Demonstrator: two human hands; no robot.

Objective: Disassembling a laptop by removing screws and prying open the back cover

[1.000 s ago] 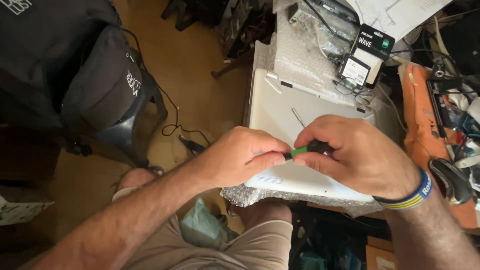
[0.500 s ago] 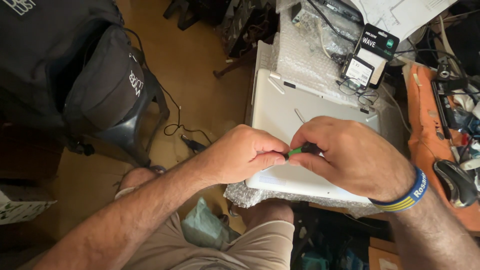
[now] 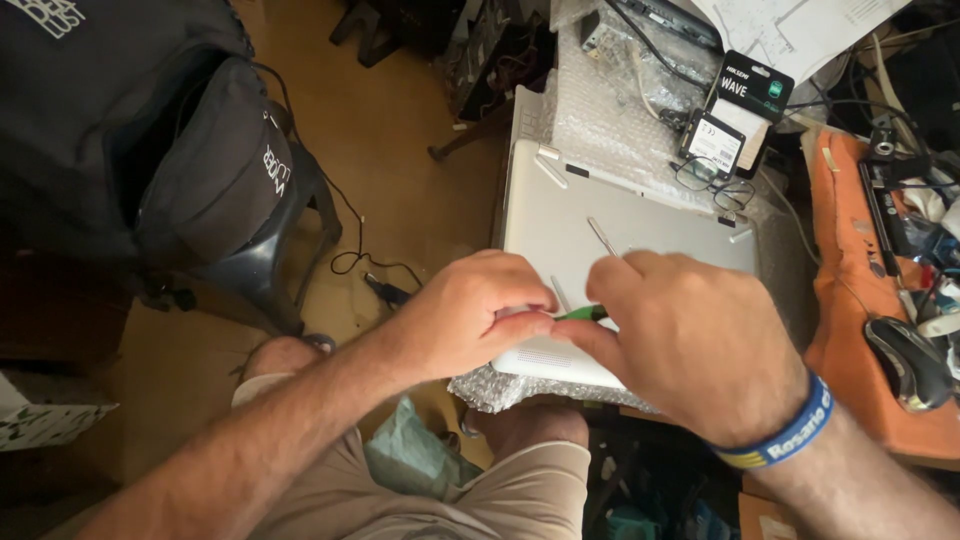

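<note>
Currently both hands meet over the near edge of a silver laptop (image 3: 600, 225) lying closed, underside up, on a sheet of bubble wrap (image 3: 620, 130) on the desk. Left hand (image 3: 470, 315) is curled into a loose fist, thumb and forefinger pressed together on the end of a small green tool (image 3: 580, 313). Right hand (image 3: 690, 345) covers the other end of the same tool, fingers folded down around it; the tip is hidden, so contact with the laptop cannot be confirmed. Only a short green section shows between the two hands, just above the laptop's near edge. A blue and yellow wristband (image 3: 785, 435) sits on the right wrist. A thin metal rod (image 3: 601, 236) lies loose on the laptop, just beyond the right hand. Farther back on the bubble wrap: a small black box (image 3: 750, 95) and a pair of glasses (image 3: 715, 180). Right of the laptop, an orange mat (image 3: 850, 300) holds a dark computer mouse (image 3: 908, 362). A black backpack (image 3: 150, 130) rests on a dark chair at left.
</note>
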